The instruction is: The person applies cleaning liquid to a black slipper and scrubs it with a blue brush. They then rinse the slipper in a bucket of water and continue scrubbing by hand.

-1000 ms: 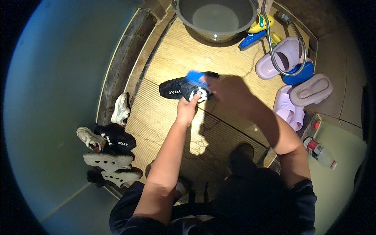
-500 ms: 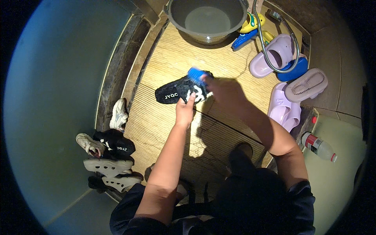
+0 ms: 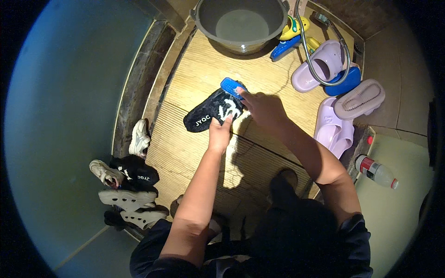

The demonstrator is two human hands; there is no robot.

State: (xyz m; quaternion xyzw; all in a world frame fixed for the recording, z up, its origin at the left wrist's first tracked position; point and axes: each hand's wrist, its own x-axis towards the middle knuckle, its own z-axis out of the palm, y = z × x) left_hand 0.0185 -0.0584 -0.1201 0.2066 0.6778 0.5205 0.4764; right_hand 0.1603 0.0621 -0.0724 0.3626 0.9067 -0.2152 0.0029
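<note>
Black slipper [image 3: 211, 105] clamped in our left grip [image 3: 219, 134], blue brush [image 3: 231, 86] pinched in our right grip [image 3: 266, 110]: scrubbing, we'd say, and the next stroke calls for steady pressure!

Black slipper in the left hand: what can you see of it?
The slipper is black and backless, plush-looking, with a white emblem on its upper and pale lettering on the insole. It lies insole up, heel toward the picture's lower left, toe upper right. The left hand grips its near side, thumb on the upper. The right hand's blue brush overlaps the toe end; contact is unclear.
</note>
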